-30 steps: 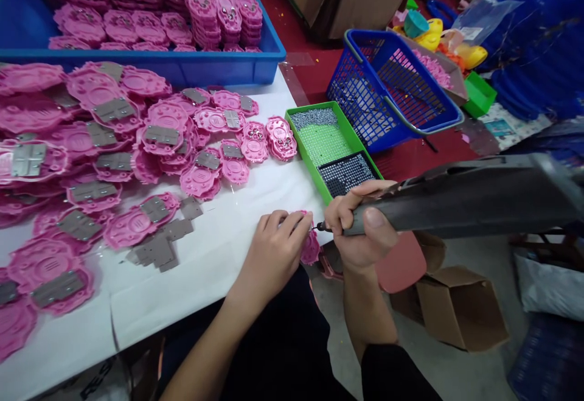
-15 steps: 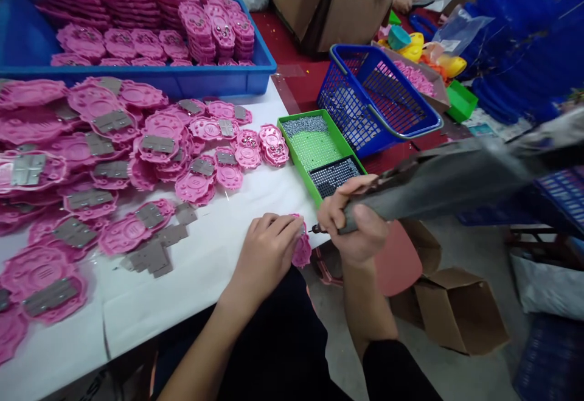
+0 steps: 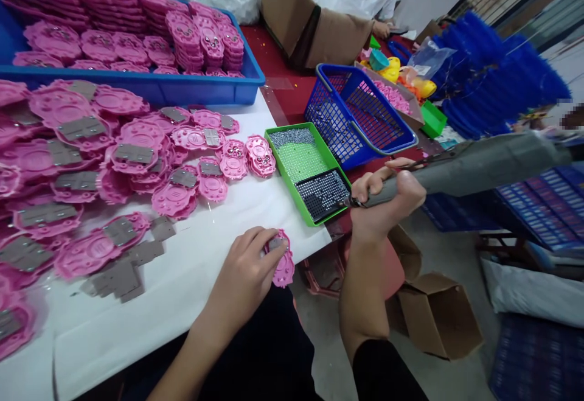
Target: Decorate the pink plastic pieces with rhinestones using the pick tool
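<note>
My left hand [image 3: 249, 265] holds down a pink plastic cover [image 3: 285, 269] at the table's front edge, fingers over the grey metal plate on it. My right hand [image 3: 387, 200] is wrapped round a grey electric screwdriver [image 3: 449, 173]. The screwdriver's tip is over the right edge of a black perforated screw plate [image 3: 314, 203]; whether a screw is on it I cannot tell. That plate lies inside a green tray [image 3: 286, 177], with loose small screws at its far end. Several pink covers with metal plates [image 3: 82, 130] are heaped on the left, beside loose grey plates [image 3: 123, 279].
Behind the heap stands a blue bin [image 3: 182, 89] of stacked pink parts. A blue basket [image 3: 360, 115] is beyond the green tray. Open cardboard boxes [image 3: 438, 316] and a reddish stool [image 3: 387, 270] are below on the right. Another person's hand [image 3: 381, 28] shows at the back.
My right hand has lifted the screwdriver away from the pink cover, bringing its tip over the screw plate. My left hand stays on the cover. The whole view has shifted slightly.
</note>
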Demonstrator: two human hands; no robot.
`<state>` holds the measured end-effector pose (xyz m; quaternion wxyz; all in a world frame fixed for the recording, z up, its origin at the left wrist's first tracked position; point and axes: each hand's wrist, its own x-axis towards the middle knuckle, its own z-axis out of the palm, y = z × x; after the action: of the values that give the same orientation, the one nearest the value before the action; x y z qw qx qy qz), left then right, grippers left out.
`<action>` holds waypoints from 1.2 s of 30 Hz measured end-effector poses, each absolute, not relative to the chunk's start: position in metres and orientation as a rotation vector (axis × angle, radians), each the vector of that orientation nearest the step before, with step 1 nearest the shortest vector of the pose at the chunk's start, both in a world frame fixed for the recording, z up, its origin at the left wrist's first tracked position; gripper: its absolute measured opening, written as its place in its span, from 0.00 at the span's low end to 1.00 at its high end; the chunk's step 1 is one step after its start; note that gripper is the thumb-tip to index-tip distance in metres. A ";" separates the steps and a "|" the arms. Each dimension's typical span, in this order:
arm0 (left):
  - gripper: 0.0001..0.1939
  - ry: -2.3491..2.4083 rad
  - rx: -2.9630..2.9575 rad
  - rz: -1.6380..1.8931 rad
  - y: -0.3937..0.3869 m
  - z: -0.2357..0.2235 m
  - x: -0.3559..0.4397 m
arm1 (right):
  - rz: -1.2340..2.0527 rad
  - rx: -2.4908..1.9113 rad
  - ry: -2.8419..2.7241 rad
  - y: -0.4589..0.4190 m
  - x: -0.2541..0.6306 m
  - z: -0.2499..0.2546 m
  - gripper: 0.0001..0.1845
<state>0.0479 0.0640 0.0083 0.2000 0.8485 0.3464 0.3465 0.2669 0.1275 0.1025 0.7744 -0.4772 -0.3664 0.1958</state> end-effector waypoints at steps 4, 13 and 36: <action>0.15 0.966 2.316 0.988 0.064 0.007 0.048 | 0.434 -1.022 -0.880 0.133 0.265 0.095 0.10; 0.13 0.953 2.223 1.082 0.065 0.012 0.052 | 0.435 -0.978 -0.780 0.126 0.255 0.101 0.06; 0.08 0.806 1.833 1.550 0.046 0.023 0.057 | 0.890 -0.707 -1.193 0.045 0.200 0.147 0.13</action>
<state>0.0569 0.0455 0.0233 0.2999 0.6906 0.3037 0.5839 0.2005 0.0447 0.1468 0.6791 -0.3149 -0.5314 0.3965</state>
